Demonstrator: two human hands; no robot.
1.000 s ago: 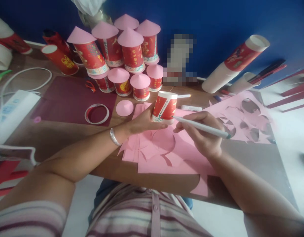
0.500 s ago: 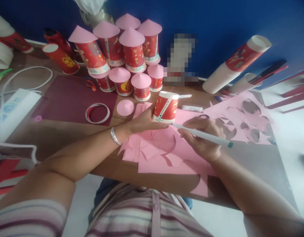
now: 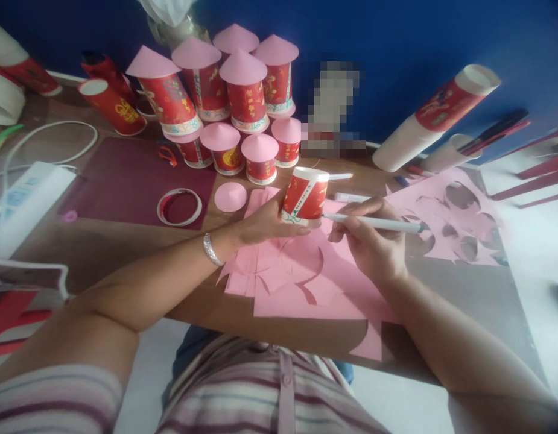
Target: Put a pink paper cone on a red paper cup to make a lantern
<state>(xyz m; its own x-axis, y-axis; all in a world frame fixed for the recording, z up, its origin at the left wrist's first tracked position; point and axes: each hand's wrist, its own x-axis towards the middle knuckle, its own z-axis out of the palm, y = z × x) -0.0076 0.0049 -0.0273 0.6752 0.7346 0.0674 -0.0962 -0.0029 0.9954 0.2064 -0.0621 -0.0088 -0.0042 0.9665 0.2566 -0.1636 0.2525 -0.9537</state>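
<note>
A red paper tube [image 3: 311, 196] with a white lower band, a white vertical strip and green line drawing stands tilted in my left hand [image 3: 265, 220], thumb along its bottom edge. My right hand [image 3: 376, 247] grips a white marker [image 3: 382, 223] with a dark green end. Its tip meets the tube's white band at the lower right. Under both hands lie pink paper sheets [image 3: 288, 304] with curved cuts and a drawn circle. Beside the left wrist are a small pink paper cone [image 3: 230, 197] and a white-and-red paper ring [image 3: 179, 207].
Several red paper tubes with pink cone roofs [image 3: 243, 67] stand stacked at the back. A tall red-and-white tube [image 3: 435, 117] and a pen cup [image 3: 450, 154] are back right. Cut pink scraps [image 3: 446, 217] lie right; a white power strip [image 3: 32, 205] lies left.
The marker tip has moved up from the tube's bottom edge onto its lower right side, and the marker has swung closer to level. My left hand and the tube stay nearly still.
</note>
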